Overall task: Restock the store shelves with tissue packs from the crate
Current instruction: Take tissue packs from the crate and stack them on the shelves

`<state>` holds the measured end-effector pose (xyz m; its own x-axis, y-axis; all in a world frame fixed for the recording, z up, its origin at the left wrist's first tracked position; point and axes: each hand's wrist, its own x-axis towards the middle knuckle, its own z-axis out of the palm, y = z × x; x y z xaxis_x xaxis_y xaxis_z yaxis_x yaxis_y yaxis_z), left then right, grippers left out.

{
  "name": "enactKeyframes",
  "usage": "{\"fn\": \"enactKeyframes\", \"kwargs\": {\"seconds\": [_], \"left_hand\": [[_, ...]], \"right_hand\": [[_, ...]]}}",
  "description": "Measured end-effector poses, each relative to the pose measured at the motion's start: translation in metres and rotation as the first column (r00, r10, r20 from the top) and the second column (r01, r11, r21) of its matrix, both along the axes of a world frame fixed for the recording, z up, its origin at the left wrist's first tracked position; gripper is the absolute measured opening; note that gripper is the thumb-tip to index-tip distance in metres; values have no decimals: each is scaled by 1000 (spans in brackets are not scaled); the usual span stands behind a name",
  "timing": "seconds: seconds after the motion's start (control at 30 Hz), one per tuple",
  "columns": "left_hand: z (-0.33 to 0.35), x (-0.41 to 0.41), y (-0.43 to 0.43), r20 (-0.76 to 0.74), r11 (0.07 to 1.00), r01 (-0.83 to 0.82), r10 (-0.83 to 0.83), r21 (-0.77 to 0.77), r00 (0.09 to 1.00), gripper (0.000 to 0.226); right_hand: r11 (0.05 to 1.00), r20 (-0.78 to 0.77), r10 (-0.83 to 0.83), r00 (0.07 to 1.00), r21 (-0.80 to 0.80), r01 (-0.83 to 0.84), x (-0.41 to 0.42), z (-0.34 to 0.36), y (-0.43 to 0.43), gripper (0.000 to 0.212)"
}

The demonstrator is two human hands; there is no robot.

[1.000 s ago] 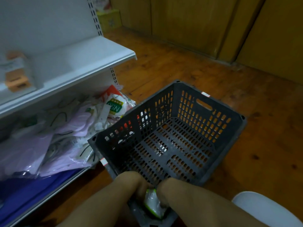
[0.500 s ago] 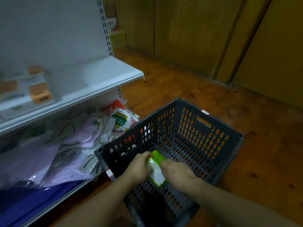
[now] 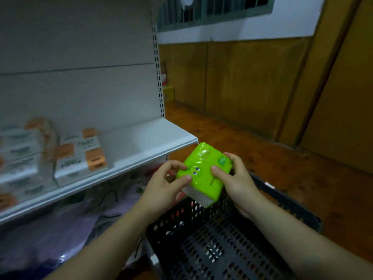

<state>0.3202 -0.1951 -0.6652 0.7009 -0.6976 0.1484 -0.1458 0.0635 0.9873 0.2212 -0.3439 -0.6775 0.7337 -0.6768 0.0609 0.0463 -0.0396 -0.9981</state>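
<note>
A bright green tissue pack with a cartoon face is held up in the air above the dark plastic crate. My left hand grips its left edge and my right hand grips its right edge. The pack hangs just in front of the white shelf's right front corner. White and orange tissue packs stand on the left part of that shelf. No pack shows in the visible part of the crate.
The lower shelf holds a heap of purple and clear plastic bags. Brown wooden floor stretches to the right, with wooden wall panels behind. A yellow box sits on the floor beyond the shelf upright.
Both hands have lifted the green pack out of the crate and up to shelf height. The view has tilted upward, showing more of the shelf and back wall.
</note>
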Motion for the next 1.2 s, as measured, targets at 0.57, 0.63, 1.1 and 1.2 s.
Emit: {"fn": "enactKeyframes", "kwargs": {"seconds": [0.57,0.63,1.1,1.2], "left_hand": [[211,-58,-125,-306,985,-166,147,-37,941,26],[245,-68,-129,-327,995,-87,70,-37,942,27],[447,-52,-36,-137,994,-15,1,-108,991,34],[494,-44,10,-138,988,-63,43,-143,990,34]], "right_hand": [[944,103,-319,942,120,307,-64,202,-66,18],[933,95,-346,934,139,331,-74,233,-69,17],[942,79,-252,965,-209,263,-80,439,9,35],[933,20,-180,983,-313,178,-70,489,47,51]]}}
